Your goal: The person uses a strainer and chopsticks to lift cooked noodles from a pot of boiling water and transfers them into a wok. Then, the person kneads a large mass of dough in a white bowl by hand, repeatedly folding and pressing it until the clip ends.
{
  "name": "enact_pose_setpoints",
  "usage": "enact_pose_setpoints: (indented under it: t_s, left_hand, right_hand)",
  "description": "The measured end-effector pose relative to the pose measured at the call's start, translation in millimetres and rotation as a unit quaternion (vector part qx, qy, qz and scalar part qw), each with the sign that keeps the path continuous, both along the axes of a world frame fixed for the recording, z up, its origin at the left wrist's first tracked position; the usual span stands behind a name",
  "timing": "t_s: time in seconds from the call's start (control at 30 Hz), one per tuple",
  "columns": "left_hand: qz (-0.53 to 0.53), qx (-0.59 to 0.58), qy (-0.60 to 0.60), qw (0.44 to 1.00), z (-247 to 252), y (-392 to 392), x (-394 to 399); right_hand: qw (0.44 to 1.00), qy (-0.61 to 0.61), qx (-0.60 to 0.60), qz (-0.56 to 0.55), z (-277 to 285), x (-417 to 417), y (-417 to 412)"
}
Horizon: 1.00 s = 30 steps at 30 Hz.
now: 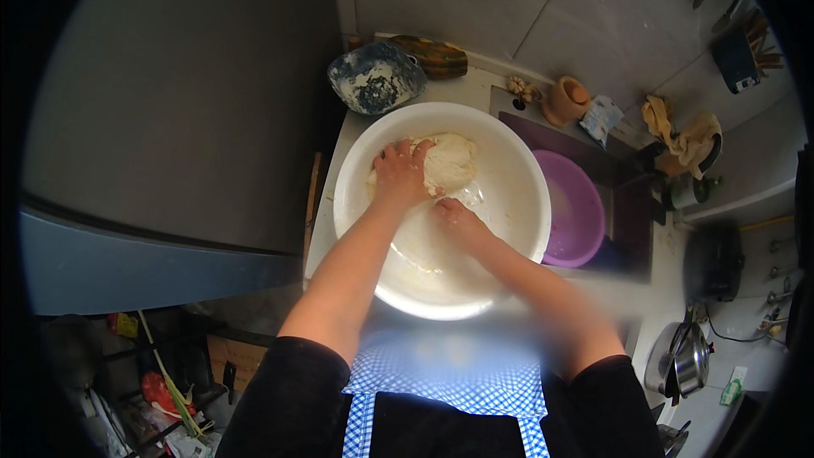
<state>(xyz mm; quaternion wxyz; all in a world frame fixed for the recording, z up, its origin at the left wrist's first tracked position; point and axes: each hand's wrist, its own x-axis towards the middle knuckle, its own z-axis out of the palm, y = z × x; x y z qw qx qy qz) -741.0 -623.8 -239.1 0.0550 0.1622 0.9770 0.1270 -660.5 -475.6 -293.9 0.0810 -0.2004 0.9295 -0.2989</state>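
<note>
A large white basin (515,203) stands before me on the counter, with a mass of pale dough (450,162) towards its far left side. My left hand (402,173) presses on the left part of the dough, palm down and fingers spread. Below the dough's right part, my right hand (456,219) is at the middle of the basin with its fingers curled; whether they pinch any dough is hidden. Wet, shiny smears show on the basin's floor around the right hand.
A floury dark bowl (376,79) and a striped squash (432,57) stand behind the basin. To the right, a purple basin (575,210) sits in the sink. A mortar (565,102) and garlic (523,88) are by the wall; a steel pot (692,359) stands further right.
</note>
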Motion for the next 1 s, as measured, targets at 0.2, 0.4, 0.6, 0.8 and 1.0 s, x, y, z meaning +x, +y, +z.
enact_pose_setpoints:
  t_s: [0.2,0.4,0.6,0.8,1.0]
  left_hand:
    - [-0.007,-0.002,0.011,1.000,5,6,1]
    - [-0.011,0.017,0.016,1.000,11,7,3]
    - [-0.025,0.000,0.038,0.999,10,19,8]
    - [-0.082,0.039,0.082,0.993,1,2,1]
    - [-0.018,-0.005,0.006,1.000,-13,9,-8]
  right_hand:
    - [0.997,0.022,-0.055,-0.049,-21,22,-15]
    - [0.995,0.002,0.064,0.079,-42,27,-21]
    - [0.988,0.122,-0.019,0.093,-23,20,-72]
    - [0.984,0.100,0.049,0.138,-21,50,-62]
    - [0.976,-0.038,0.150,0.154,9,39,9]
